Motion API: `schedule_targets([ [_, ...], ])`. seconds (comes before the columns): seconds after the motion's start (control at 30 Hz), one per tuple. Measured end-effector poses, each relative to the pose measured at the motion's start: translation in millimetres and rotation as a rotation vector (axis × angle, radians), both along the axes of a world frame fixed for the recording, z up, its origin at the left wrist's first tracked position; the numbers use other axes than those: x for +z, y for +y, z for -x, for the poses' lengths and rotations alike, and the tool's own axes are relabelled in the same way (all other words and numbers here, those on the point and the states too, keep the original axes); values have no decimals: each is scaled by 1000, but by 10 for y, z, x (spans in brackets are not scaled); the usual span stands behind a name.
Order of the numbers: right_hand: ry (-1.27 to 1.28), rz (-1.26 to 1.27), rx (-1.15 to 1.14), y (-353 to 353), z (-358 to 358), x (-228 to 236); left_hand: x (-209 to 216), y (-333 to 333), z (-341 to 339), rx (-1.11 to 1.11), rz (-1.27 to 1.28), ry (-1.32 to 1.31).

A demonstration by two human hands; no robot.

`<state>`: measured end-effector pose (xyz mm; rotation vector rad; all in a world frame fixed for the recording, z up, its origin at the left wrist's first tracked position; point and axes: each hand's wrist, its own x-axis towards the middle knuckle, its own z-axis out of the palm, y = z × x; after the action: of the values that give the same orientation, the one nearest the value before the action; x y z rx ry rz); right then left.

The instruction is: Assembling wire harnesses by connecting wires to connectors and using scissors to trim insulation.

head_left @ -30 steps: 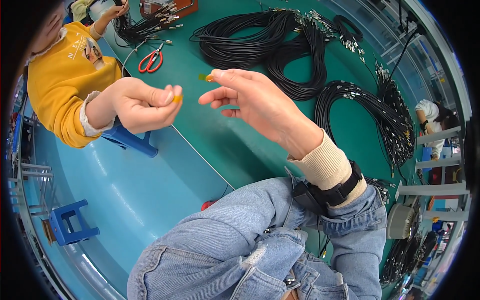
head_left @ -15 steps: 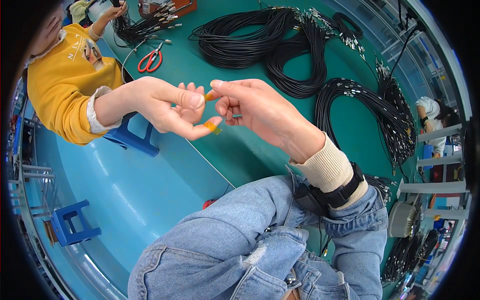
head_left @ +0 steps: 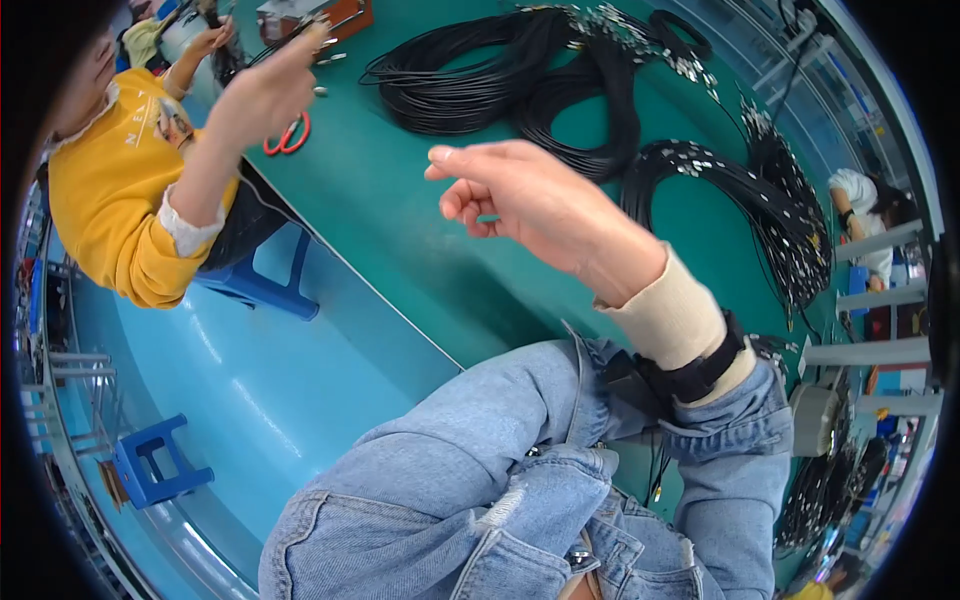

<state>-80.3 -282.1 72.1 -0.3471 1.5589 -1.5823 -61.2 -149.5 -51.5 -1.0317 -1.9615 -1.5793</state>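
Observation:
My right hand (head_left: 525,195) is raised over the green table (head_left: 395,210), back of the hand toward the table's right side. Its thumb lies against the index finger and the other fingers curl loosely. Whatever is pinched there, if anything, is too small to make out. A beige cuff and a black strap (head_left: 705,375) circle this wrist. My left hand is out of sight; folded denim (head_left: 430,450) fills the lower middle. A co-worker in a yellow sweater (head_left: 100,190) holds one blurred hand (head_left: 265,95) over the table's far left, apart from mine.
Coiled black cables (head_left: 450,80) with metal ends lie at the far side, and another bundle (head_left: 700,165) lies to the right. Red-handled scissors (head_left: 290,135) rest beneath the co-worker's hand. Blue stools (head_left: 160,460) stand on the blue floor (head_left: 300,400) at left.
The co-worker's hand, which met mine with small yellow film pieces at the fingertips, has pulled away to the upper left. My right hand stays almost in place.

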Motion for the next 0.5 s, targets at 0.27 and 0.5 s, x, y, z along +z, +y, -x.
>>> schedule_targets([
  [0.27, 681, 42, -182, 1271, -216, 1090, -67, 829, -409, -440, 2, -23],
  [0.5, 910, -98, -742, 3479, -1486, 974, 5, 1384, -773, -590, 103, -130],
])
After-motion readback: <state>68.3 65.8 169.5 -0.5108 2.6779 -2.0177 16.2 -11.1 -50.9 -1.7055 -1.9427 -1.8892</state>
